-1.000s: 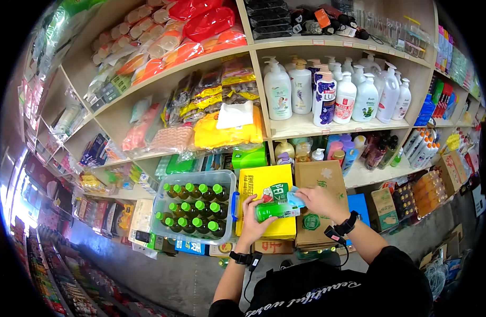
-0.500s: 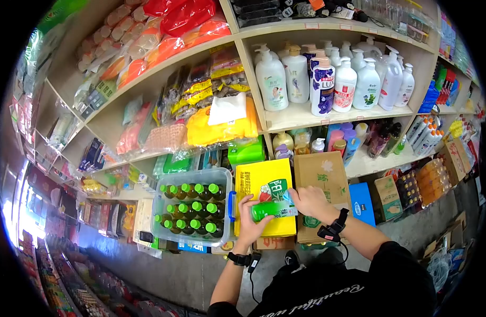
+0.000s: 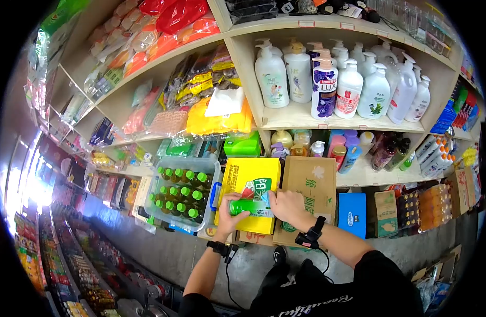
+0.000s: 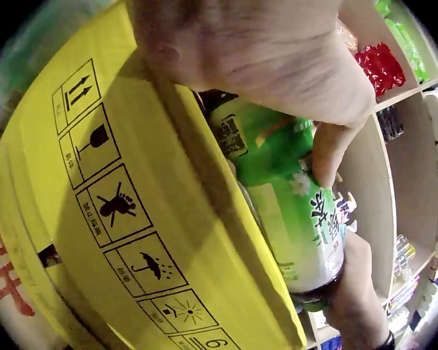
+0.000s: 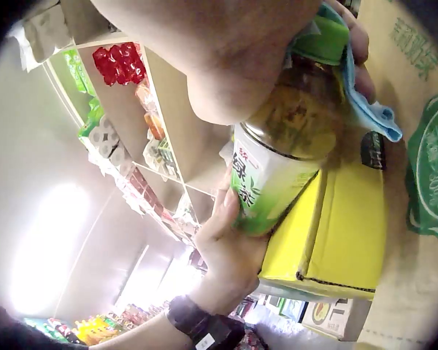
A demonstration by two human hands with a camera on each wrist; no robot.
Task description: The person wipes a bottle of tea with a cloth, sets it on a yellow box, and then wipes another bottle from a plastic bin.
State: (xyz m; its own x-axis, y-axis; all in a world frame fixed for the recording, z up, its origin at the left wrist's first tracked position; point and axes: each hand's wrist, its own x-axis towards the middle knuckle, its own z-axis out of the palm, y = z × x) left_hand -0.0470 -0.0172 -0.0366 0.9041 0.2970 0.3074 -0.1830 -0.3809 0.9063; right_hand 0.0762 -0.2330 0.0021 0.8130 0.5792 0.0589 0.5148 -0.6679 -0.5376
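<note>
Lying nearly level over the yellow carton is a green tea bottle (image 3: 245,206) with a green and white label. My left hand (image 3: 228,214) grips it around the base end, the thumb pressing the label in the left wrist view. My right hand (image 3: 291,207) holds a light blue cloth (image 5: 372,117) around the neck and green cap (image 5: 323,42). Brownish liquid shows through the clear shoulder in the right wrist view. Most of the cloth is hidden behind the right hand in the head view. The yellow carton (image 3: 264,168) sits below both hands.
Left of the yellow carton stands a translucent tub (image 3: 215,177) with rows of green-capped bottles. A brown carton (image 3: 319,174) is on the right, a blue box (image 3: 352,214) beyond it. Shelves behind carry pump bottles (image 3: 324,87) and a yellow package (image 3: 200,122).
The head view has shifted, and the bottle and both hands appear farther left. My right hand has turned, with less of the cloth showing. The left hand keeps its grip.
</note>
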